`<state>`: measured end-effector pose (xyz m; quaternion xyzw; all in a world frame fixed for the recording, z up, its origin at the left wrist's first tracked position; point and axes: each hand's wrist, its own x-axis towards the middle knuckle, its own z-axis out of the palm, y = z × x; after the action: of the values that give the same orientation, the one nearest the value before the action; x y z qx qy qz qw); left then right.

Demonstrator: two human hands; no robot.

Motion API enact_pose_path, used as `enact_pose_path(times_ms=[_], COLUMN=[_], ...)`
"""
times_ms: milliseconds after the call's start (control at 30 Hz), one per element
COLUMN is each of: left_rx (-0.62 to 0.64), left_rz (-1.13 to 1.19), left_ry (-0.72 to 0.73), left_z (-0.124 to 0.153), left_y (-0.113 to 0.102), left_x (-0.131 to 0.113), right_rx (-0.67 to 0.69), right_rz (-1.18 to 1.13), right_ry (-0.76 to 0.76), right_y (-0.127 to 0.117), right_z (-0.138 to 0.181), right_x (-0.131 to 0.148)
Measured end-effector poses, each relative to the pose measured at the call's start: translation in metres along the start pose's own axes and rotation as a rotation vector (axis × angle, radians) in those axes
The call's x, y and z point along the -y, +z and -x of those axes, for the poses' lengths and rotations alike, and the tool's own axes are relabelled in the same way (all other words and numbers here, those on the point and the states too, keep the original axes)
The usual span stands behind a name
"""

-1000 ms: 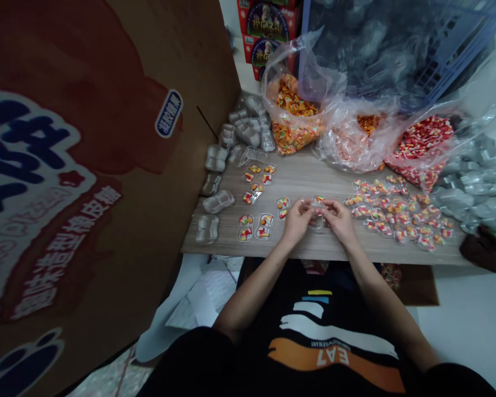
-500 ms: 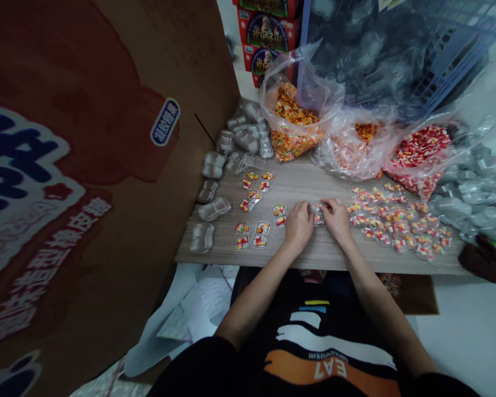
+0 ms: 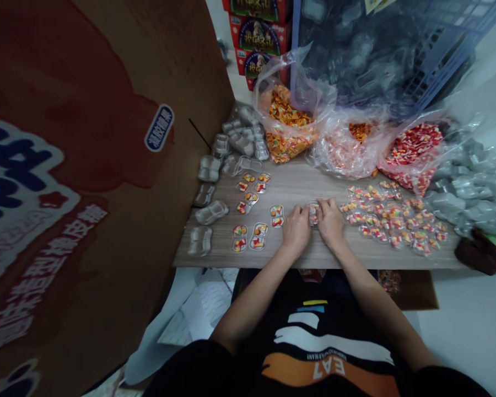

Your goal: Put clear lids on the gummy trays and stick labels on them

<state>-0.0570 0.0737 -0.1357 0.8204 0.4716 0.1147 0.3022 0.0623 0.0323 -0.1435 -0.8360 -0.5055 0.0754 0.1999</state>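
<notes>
Between my hands, at the middle of the table, lies a small clear plastic candy container (image 3: pixel 313 214) with colourful gummies inside. My left hand (image 3: pixel 296 227) grips its left side with bent fingers. From the right, my right hand (image 3: pixel 330 221) presses its fingers on the same container, covering part of it. Just left of my left hand sits a filled candy tray (image 3: pixel 276 215). Two more filled trays (image 3: pixel 258 236) stand near the front edge, and several others (image 3: pixel 247 202) lie farther back. To the right of my right hand spreads a pile of filled containers (image 3: pixel 397 218).
Empty clear trays (image 3: pixel 200 241) line the left side beside a large cardboard box (image 3: pixel 119 220). Behind stand bags of orange candy (image 3: pixel 291 138), pinkish packets (image 3: pixel 343 149) and red-white candy (image 3: pixel 415 146), plus a blue crate (image 3: pixel 355 102). More clear shells (image 3: pixel 467 187) and a dark brown object (image 3: pixel 477 252) are at right.
My right hand's fingers have closed in over the container, hiding more of it. The whole view has shifted slightly; the other things on the table stay in place.
</notes>
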Motion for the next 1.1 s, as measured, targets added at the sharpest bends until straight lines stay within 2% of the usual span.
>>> enact_pose_path(times_ms=[167,267,500,567,633,733,933,1100], left_rx=[-0.040,-0.067,-0.161,-0.085,0.062,0.206,0.260,0.270], left_rz=[0.134,0.256,0.739,0.909,1.068,1.214,1.276,1.314], left_ry=[-0.019,-0.047,-0.183,-0.245,-0.284,-0.286,-0.280,-0.329], left_z=[0.015,0.019,0.014,0.015,0.018,0.020,0.019,0.012], left_y=[0.009,0.012,0.010,0.010,0.011,0.014,0.020,0.019], left_x=[-0.004,-0.004,0.002,0.002,0.000,-0.009,-0.036,-0.053], right_rx=[0.041,0.093,0.165,0.179,0.189,0.180,0.067,-0.047], right_rz=[-0.007,-0.131,-0.986,-1.135,-1.219,-1.281,-1.266,-1.109], right_ry=[0.102,0.165,0.408,0.441,0.446,0.467,0.499,0.418], right_y=[-0.011,-0.014,-0.011,-0.017,-0.027,-0.040,-0.054,-0.065], right_z=[0.018,0.025,0.025,0.029,0.035,0.043,0.049,0.027], right_x=[0.001,-0.006,-0.012,-0.013,-0.015,-0.020,-0.032,-0.056])
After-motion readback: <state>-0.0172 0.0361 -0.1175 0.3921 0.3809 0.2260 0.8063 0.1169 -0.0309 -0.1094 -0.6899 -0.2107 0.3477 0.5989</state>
